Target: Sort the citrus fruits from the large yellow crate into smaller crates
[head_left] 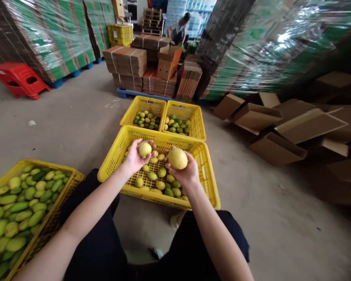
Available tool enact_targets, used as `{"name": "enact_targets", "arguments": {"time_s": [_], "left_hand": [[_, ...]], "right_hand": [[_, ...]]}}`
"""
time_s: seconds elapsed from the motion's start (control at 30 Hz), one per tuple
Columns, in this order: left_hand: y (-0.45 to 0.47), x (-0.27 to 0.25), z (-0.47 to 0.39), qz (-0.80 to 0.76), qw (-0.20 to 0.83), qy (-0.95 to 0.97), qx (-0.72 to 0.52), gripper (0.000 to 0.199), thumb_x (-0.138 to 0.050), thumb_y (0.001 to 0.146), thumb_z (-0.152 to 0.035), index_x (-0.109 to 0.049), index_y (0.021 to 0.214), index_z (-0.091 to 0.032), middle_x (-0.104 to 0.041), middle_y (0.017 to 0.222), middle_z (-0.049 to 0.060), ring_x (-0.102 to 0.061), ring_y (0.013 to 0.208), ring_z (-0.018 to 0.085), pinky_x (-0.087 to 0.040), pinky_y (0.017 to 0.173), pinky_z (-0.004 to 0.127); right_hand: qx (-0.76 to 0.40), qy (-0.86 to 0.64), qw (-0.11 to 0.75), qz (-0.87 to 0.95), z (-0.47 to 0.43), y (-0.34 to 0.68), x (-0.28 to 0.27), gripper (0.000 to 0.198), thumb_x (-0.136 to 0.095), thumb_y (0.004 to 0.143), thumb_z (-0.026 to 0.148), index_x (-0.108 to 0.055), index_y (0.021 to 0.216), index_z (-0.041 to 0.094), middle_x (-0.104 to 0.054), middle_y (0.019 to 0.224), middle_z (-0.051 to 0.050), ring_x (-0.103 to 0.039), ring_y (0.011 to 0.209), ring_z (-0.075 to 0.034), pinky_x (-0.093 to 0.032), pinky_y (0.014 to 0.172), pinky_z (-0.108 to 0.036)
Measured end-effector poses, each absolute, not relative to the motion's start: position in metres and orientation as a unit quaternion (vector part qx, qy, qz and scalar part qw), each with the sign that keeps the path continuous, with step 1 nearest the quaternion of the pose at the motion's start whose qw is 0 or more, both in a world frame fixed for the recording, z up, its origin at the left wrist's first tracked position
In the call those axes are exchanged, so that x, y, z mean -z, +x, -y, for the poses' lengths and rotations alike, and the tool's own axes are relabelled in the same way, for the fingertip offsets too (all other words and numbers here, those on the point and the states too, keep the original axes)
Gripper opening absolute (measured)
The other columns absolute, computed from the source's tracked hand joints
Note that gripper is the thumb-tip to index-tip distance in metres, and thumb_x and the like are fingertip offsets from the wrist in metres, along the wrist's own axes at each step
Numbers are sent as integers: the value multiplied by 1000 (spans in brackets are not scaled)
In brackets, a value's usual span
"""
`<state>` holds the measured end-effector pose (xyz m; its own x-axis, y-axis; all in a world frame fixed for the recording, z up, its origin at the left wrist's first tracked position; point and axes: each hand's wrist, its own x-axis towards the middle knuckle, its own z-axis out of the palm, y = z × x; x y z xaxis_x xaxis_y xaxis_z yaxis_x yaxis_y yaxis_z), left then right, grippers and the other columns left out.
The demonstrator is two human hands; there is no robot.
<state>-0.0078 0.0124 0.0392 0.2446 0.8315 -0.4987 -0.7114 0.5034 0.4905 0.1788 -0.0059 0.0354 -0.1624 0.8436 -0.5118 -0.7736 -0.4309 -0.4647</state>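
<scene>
Above the large yellow crate (210, 171) in front of me, my left hand (132, 157) has its fingers curled round a small, round pale-yellow lemon (145, 150). My right hand (190, 172) cups a bigger yellow lemon (178, 158) from below and the side. Both hands are palm up, a short distance apart. Beneath them, several yellow and greenish lemons (160, 185) lie scattered on the crate's slotted floor; my hands hide some of them.
Two smaller yellow crates (201, 124) with green and yellow fruit adjoin the far side. At my left stands a crate (73, 173) full of greenish fruit. Flattened cartons (125, 61) are stacked ahead, open boxes (277, 152) at right, a red stool (20, 78) at left. Another person (179, 31) crouches behind.
</scene>
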Motion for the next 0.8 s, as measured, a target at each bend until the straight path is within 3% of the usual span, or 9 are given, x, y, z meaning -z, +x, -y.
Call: {"name": "enact_targets", "arguments": {"time_s": [0.13,0.27,0.37,0.47,0.57,0.67,0.73,0.8], "left_hand": [[-11,-31,-26,-391,749,75,-530,25,-40,96,-23,-61,97,-12,-67,78,7,-64,60,12,-54,48,16],[5,11,-30,-496,727,68,-470,21,-42,100,-24,-60,100,-14,-62,77,4,-62,66,11,-54,54,16],[24,53,-10,-544,739,71,-390,19,-48,101,-21,-61,112,-14,-67,98,8,-67,84,17,-58,65,25],[35,71,4,-581,742,93,-321,34,-61,97,-34,-60,126,-16,-63,124,11,-65,105,23,-58,87,42],[26,45,-25,-587,729,155,-317,34,-56,99,-35,-60,127,-16,-62,131,13,-63,114,26,-57,92,42],[1,-7,-84,-574,688,248,-370,48,-45,102,-44,-46,143,-19,-57,142,13,-62,121,27,-59,88,39],[-17,-31,-111,-585,638,300,-401,54,-40,103,-49,-32,152,-27,-46,156,10,-60,127,23,-57,90,33],[-30,-31,-111,-624,571,361,-392,54,-33,104,-50,-28,154,-33,-44,158,7,-60,128,20,-54,95,29]], "right_hand": [[-749,-382,540,27,5,184,-40,31,-43,89,31,-64,106,15,-72,80,-12,-68,69,-22,-52,45,-24],[-728,-434,530,-29,4,186,-36,26,-44,89,31,-61,104,19,-71,83,-11,-67,73,-22,-56,49,-26],[-706,-462,534,-54,5,187,-33,20,-45,88,31,-58,101,22,-68,80,-8,-66,76,-22,-58,50,-28],[-699,-467,538,-65,8,190,-35,18,-45,89,31,-57,100,24,-67,80,-6,-65,76,-21,-58,50,-28],[-689,-466,550,-70,12,197,-37,20,-42,91,32,-57,101,24,-67,83,-6,-65,77,-21,-59,51,-28],[-692,-459,553,-66,15,203,-37,19,-42,91,32,-57,100,23,-67,84,-6,-65,76,-20,-59,51,-28],[-691,-461,552,-67,16,206,-34,18,-44,90,31,-57,100,23,-66,82,-6,-65,76,-21,-58,50,-28],[-686,-470,551,-70,15,208,-30,16,-46,89,30,-56,100,24,-65,81,-5,-65,75,-22,-58,50,-30]]}}
